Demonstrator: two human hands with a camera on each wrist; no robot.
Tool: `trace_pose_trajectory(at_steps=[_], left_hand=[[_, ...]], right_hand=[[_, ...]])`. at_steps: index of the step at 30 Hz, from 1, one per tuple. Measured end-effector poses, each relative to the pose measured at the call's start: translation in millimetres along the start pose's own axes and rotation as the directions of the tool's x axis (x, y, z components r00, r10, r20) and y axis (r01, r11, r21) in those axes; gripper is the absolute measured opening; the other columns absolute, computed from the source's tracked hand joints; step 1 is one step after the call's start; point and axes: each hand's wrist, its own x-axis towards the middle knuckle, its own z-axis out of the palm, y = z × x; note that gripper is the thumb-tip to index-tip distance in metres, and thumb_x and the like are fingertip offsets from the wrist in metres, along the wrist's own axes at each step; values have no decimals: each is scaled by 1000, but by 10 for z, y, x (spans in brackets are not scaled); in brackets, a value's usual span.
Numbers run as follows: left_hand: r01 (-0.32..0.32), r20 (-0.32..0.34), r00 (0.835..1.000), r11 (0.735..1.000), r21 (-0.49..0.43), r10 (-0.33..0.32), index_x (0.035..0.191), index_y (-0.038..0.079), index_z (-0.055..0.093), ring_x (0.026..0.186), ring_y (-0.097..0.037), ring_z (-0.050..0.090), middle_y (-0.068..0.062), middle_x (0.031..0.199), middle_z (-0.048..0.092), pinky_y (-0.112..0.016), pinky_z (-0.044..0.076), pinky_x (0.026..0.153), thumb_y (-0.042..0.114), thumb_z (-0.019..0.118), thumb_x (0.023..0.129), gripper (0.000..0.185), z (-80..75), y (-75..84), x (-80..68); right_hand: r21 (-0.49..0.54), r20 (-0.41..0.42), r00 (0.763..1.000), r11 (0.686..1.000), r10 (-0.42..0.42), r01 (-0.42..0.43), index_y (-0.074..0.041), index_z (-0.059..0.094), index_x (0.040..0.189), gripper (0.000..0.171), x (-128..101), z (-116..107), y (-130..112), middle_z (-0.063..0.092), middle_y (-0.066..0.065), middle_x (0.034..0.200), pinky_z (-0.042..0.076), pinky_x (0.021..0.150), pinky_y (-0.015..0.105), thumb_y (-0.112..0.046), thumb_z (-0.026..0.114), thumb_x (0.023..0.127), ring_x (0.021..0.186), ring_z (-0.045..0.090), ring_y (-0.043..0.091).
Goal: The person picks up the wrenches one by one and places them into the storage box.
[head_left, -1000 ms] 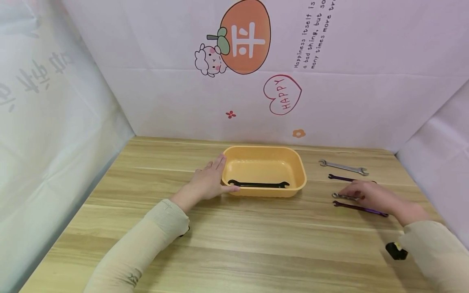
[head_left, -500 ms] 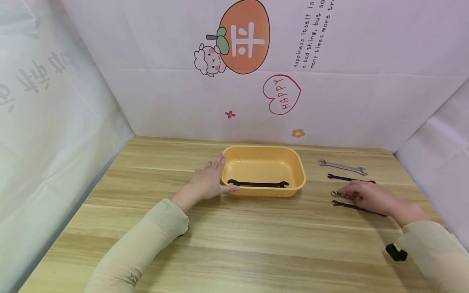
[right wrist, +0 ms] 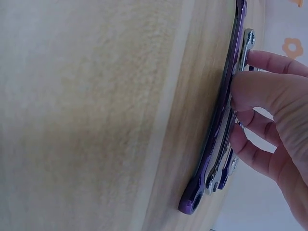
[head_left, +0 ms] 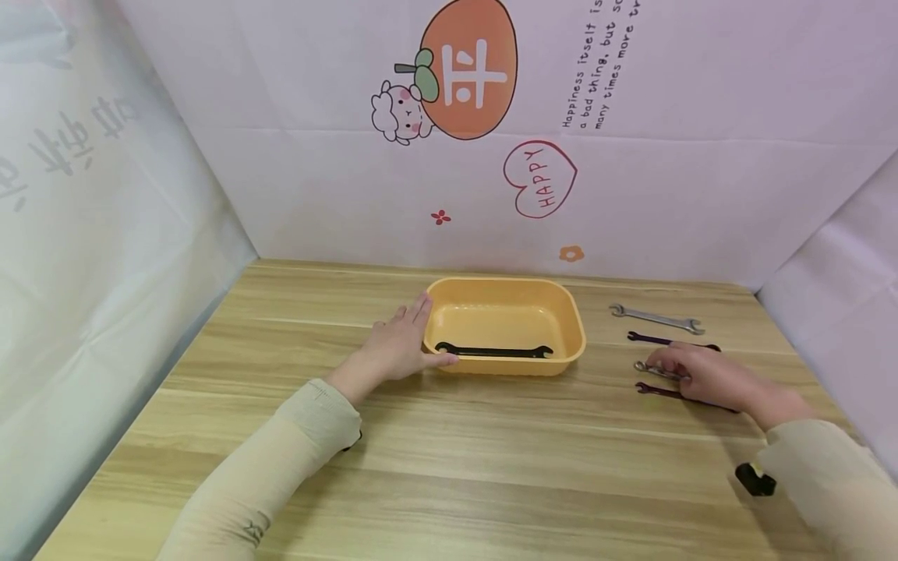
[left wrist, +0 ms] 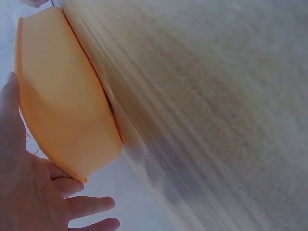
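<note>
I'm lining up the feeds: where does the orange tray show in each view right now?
Head: the orange tray sits at table centre, a black wrench inside, the left hand on its left end.
Left wrist: tray fills the upper left, seen from outside, the left hand against its rim.
Right wrist: not in view.
Shared landmark: the wooden table.

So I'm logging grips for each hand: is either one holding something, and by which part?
The right hand pinches the silver wrench along its shaft. The left hand only rests against the tub's left end.
</note>
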Motion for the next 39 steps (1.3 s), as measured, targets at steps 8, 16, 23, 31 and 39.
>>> trace_pose_trajectory(at_steps=[8, 16, 23, 31, 39], left_hand=[[-1, 2, 1000, 1000, 1, 1, 165, 7, 2, 152, -39, 23, -7, 172, 1, -67, 33, 110, 85, 50, 85, 121, -1, -8, 10], [0, 0, 1000, 1000, -4, 0, 165, 6, 3, 152, -39, 22, -7, 172, 1, -67, 32, 110, 84, 51, 86, 121, -1, 2, 6], [1, 2, 1000, 1000, -3, -1, 165, 7, 3, 152, -39, 22, -7, 172, 1, -67, 32, 110, 84, 51, 86, 121, 8, 1, 7], [-1, 1, 1000, 1000, -6, 1, 165, 7, 3, 152, -39, 22, -6, 172, 1, -68, 32, 110, 85, 50, 86, 121, 11, 1, 10], [7, 2, 1000, 1000, -1, -7, 165, 8, 2, 152, -38, 22, -5, 172, 0, -67, 32, 110, 84, 51, 85, 121, 18, -1, 16]], right_hand=[[23, 30, 999, 999, 41, -42, -6, 69, 112, 50, 7, -6, 9, 49, -9, 88, 41, 66, 28, 18, 62, 69, 79, 46, 7], [61, 50, 996, 995, 74, -77, -7, 68, 113, 51, 40, -13, 0, 50, -8, 89, 41, 68, 28, 19, 63, 70, 80, 47, 9], [74, 48, 995, 993, 88, -91, -4, 68, 114, 49, 53, -32, -41, 52, -6, 90, 44, 67, 29, 19, 63, 71, 81, 49, 10], [49, 18, 997, 996, 74, -75, -3, 69, 114, 49, 93, -87, -89, 57, -5, 92, 48, 66, 31, 18, 67, 70, 81, 53, 11], [59, 56, 993, 992, 108, -112, -2, 67, 118, 50, 166, -193, -147, 57, -1, 93, 47, 64, 30, 15, 73, 72, 80, 52, 13]])
